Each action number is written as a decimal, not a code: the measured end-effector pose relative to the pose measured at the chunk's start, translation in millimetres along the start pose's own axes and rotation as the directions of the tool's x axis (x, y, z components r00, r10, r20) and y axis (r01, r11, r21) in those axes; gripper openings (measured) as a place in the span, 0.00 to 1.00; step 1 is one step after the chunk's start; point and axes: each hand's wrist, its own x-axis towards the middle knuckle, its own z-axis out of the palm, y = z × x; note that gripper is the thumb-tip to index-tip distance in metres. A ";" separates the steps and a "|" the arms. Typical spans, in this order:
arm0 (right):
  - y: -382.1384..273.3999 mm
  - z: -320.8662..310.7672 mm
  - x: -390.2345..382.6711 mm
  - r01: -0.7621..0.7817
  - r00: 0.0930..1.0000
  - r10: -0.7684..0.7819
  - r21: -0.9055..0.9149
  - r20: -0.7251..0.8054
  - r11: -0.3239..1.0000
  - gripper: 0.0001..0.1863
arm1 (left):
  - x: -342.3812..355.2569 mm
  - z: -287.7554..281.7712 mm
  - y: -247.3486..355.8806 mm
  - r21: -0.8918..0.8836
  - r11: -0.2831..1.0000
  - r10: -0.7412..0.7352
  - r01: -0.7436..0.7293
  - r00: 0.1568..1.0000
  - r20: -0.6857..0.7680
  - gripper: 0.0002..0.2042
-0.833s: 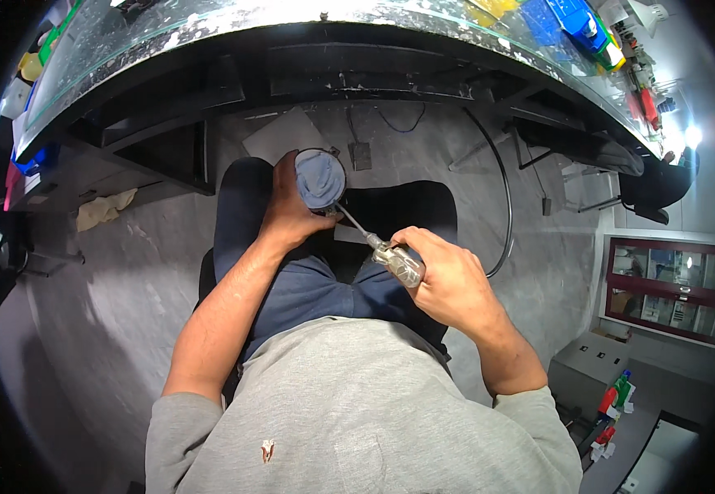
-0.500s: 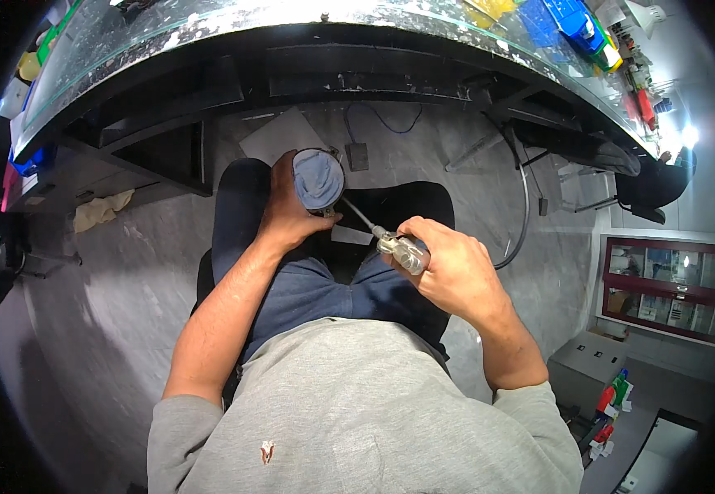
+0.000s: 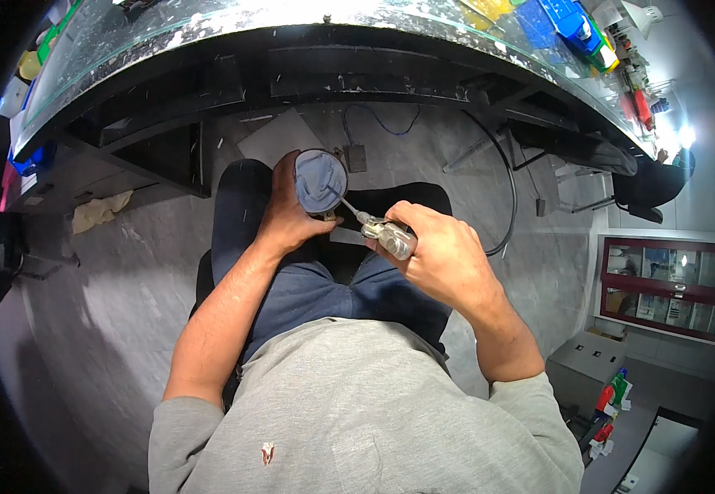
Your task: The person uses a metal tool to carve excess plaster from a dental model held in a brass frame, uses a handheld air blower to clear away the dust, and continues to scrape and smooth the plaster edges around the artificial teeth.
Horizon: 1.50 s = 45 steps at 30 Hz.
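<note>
My left hand (image 3: 283,216) is closed round the side of a cylindrical container (image 3: 312,174) between my knees. Its round top faces up and shows an uneven, wrinkled blue-grey surface. My right hand (image 3: 444,255) grips a metallic air blow gun (image 3: 390,237) by its body. The gun's thin nozzle slants up and left, and its tip lies over the blue-grey surface near the right side. Whether the tip touches that surface, I cannot tell. Small metal fittings show at the container's right side and lower edge. My fingertips are partly hidden.
A glass-topped workbench (image 3: 292,41) with a dark frame spans the front. A dark hose (image 3: 512,177) curves down on the right, towards my right hand. On the floor lie a small dark box with a cord (image 3: 356,158) and a beige cloth (image 3: 101,211). A chair (image 3: 575,146) stands to the right.
My right hand has moved up and left with the air blow gun, bringing its nozzle from beside the container to over its top. The hose has shifted left. My left hand has barely moved.
</note>
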 end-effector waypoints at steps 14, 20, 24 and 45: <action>-7.9 -22.6 26.2 0.092 0.982 -0.095 -0.023 -0.162 0.995 0.18 | -2.1 -3.4 13.2 0.051 0.988 0.146 -0.147 0.989 0.016 0.63; 10.2 -55.7 6.3 -0.029 0.999 0.022 0.154 0.046 0.988 0.20 | -3.3 -4.9 3.4 -0.051 0.992 0.115 -0.116 0.993 -0.025 0.66; 10.4 -70.7 -9.7 -0.001 0.990 -0.027 0.205 0.138 0.979 0.16 | -3.8 -8.2 0.7 -0.037 0.996 0.077 -0.079 0.995 -0.059 0.64; 13.4 -33.7 -19.1 -0.006 0.921 0.065 -0.151 0.385 0.988 0.21 | -29.9 -67.8 7.0 -0.205 0.978 -0.090 0.047 0.975 -0.205 0.60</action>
